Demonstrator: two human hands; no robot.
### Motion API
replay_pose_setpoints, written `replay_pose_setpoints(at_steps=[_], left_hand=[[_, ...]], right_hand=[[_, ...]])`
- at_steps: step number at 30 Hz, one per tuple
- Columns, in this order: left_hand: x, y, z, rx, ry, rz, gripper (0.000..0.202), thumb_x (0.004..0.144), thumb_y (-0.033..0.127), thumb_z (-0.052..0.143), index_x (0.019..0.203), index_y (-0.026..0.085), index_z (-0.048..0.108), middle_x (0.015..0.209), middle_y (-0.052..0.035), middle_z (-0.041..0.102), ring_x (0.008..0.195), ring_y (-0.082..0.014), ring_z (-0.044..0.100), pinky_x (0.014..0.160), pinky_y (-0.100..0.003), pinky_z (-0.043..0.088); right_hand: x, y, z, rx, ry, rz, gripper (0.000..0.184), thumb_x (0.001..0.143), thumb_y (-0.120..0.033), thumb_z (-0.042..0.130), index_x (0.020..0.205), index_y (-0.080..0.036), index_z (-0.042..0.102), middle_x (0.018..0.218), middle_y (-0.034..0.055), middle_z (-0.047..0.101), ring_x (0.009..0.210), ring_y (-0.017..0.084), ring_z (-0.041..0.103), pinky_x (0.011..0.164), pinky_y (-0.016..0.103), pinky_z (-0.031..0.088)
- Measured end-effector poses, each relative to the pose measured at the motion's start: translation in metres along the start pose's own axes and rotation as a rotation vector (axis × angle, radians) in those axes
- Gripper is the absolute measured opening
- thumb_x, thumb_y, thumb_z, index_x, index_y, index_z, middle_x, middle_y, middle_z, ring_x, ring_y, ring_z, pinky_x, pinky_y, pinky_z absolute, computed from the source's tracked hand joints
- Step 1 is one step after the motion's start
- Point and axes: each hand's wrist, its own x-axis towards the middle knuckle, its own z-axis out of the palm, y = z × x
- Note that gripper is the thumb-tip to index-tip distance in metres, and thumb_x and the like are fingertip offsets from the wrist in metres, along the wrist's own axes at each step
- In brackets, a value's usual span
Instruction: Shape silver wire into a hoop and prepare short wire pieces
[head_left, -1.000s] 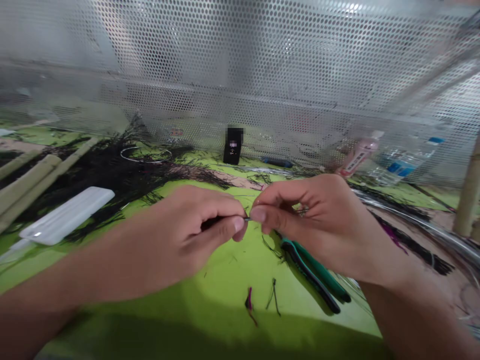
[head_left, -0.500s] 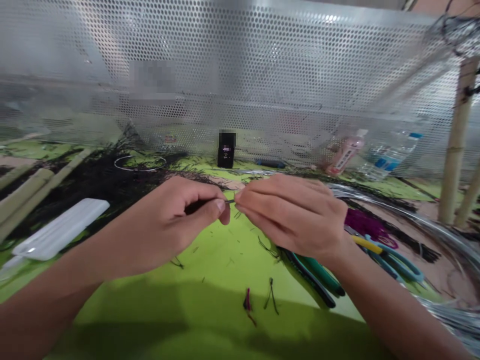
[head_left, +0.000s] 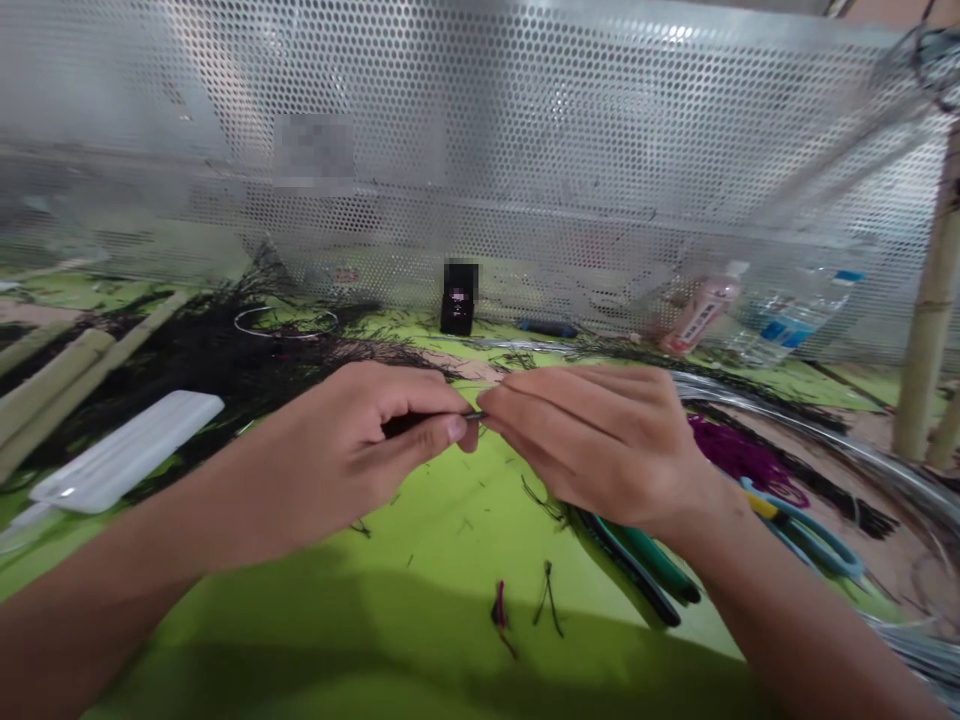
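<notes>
My left hand [head_left: 375, 440] and my right hand [head_left: 592, 440] meet tip to tip above the green work surface [head_left: 420, 640]. Between them runs a thin dark strand [head_left: 474, 415], pinched at both ends. Only a short bit of it shows, so whether it is wire or thread I cannot tell. Beneath my right hand and wrist lie pliers with green and black handles [head_left: 645, 560], their jaws hidden. Nearer to me, a small dark tied thread piece [head_left: 550, 600] and a purple and dark thread bit [head_left: 500, 610] rest on the surface.
A perforated metal panel [head_left: 510, 130] closes off the back, with a black phone-like device [head_left: 457, 300] before it. Dark threads [head_left: 255, 390] and a white plastic case [head_left: 127, 450] lie left. At right are coiled wire [head_left: 750, 395], purple thread [head_left: 739, 455], blue-handled scissors [head_left: 817, 540] and two bottles [head_left: 705, 310].
My hands have come slightly closer together, and less of the dark strand shows between the fingertips. The whole view has shifted a little; both pinches stay closed.
</notes>
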Motion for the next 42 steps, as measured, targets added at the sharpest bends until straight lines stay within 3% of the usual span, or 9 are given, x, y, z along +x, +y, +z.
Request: replay_pose_setpoints(at_steps=[7, 10, 14, 17, 21, 26, 34, 38, 42], left_hand=[[-0.003, 0.003, 0.005, 0.028, -0.016, 0.043, 0.032, 0.105, 0.031, 0.048, 0.077, 0.02, 0.059, 0.067, 0.0037, 0.053, 0.062, -0.0119, 0.046, 0.055, -0.026, 0.033], [-0.004, 0.006, 0.007, 0.028, -0.036, 0.045, 0.029, 0.104, 0.028, 0.051, 0.076, 0.02, 0.058, 0.065, 0.0049, 0.05, 0.059, -0.0103, 0.043, 0.052, -0.026, 0.03], [-0.004, 0.008, 0.003, -0.01, -0.013, 0.007, 0.032, 0.103, 0.029, 0.049, 0.072, 0.022, 0.054, 0.058, 0.0057, 0.042, 0.052, -0.0111, 0.038, 0.046, -0.027, 0.028], [-0.006, 0.008, -0.003, -0.031, -0.007, -0.034, 0.033, 0.103, 0.035, 0.048, 0.074, 0.024, 0.058, 0.059, 0.0048, 0.045, 0.052, -0.0126, 0.04, 0.045, -0.027, 0.03], [-0.007, 0.01, -0.006, -0.045, -0.017, -0.067, 0.032, 0.101, 0.04, 0.049, 0.076, 0.025, 0.062, 0.061, 0.0023, 0.052, 0.057, -0.0153, 0.046, 0.046, -0.027, 0.033], [-0.005, 0.01, -0.006, -0.038, -0.028, -0.075, 0.03, 0.101, 0.039, 0.049, 0.079, 0.025, 0.065, 0.059, 0.0025, 0.053, 0.054, -0.0151, 0.044, 0.046, -0.028, 0.032], [-0.006, 0.009, -0.004, -0.027, -0.02, -0.044, 0.031, 0.104, 0.038, 0.051, 0.081, 0.024, 0.066, 0.062, 0.0035, 0.055, 0.057, -0.0136, 0.048, 0.051, -0.027, 0.034], [-0.004, 0.006, -0.002, -0.004, -0.011, 0.017, 0.029, 0.105, 0.03, 0.051, 0.078, 0.022, 0.061, 0.062, 0.0052, 0.048, 0.056, -0.0114, 0.043, 0.052, -0.027, 0.031], [-0.001, 0.001, 0.002, 0.02, -0.042, 0.048, 0.033, 0.107, 0.03, 0.048, 0.075, 0.022, 0.053, 0.064, 0.0047, 0.044, 0.058, -0.012, 0.041, 0.054, -0.028, 0.031]], right_hand=[[0.015, -0.004, -0.018, 0.415, -0.346, 0.361, 0.019, 0.103, -0.014, 0.059, 0.089, -0.015, 0.072, 0.076, -0.0007, 0.067, 0.065, 0.011, 0.058, 0.058, 0.028, 0.042], [0.014, 0.002, -0.02, 0.516, -0.424, 0.336, 0.014, 0.101, -0.013, 0.062, 0.09, -0.016, 0.07, 0.079, -0.0019, 0.067, 0.069, 0.01, 0.059, 0.06, 0.026, 0.044], [0.008, 0.007, -0.012, 0.167, -0.181, 0.053, 0.011, 0.1, -0.009, 0.06, 0.099, -0.008, 0.07, 0.091, 0.0103, 0.072, 0.079, 0.019, 0.067, 0.066, 0.033, 0.053], [0.006, 0.006, -0.006, -0.027, -0.004, -0.129, 0.011, 0.099, -0.006, 0.061, 0.101, -0.008, 0.072, 0.086, 0.0088, 0.074, 0.076, 0.02, 0.067, 0.066, 0.035, 0.056], [0.004, 0.005, -0.006, -0.06, 0.072, -0.231, 0.008, 0.096, -0.009, 0.068, 0.099, -0.011, 0.075, 0.086, 0.0058, 0.074, 0.078, 0.019, 0.069, 0.068, 0.035, 0.059], [0.005, 0.004, -0.008, -0.03, 0.084, -0.207, 0.008, 0.093, -0.004, 0.07, 0.097, -0.006, 0.077, 0.088, 0.0097, 0.076, 0.079, 0.021, 0.071, 0.067, 0.036, 0.06], [0.002, 0.009, -0.002, 0.036, 0.122, -0.179, 0.012, 0.089, -0.008, 0.079, 0.098, -0.014, 0.076, 0.084, 0.007, 0.079, 0.073, 0.019, 0.074, 0.065, 0.032, 0.064], [0.001, 0.011, 0.001, 0.176, 0.115, -0.046, 0.007, 0.093, -0.014, 0.078, 0.095, -0.019, 0.074, 0.083, 0.002, 0.08, 0.071, 0.015, 0.075, 0.066, 0.028, 0.064], [0.005, 0.01, -0.006, 0.382, -0.037, 0.155, 0.003, 0.094, -0.018, 0.078, 0.091, -0.016, 0.077, 0.083, 0.002, 0.08, 0.07, 0.013, 0.073, 0.065, 0.027, 0.059]])
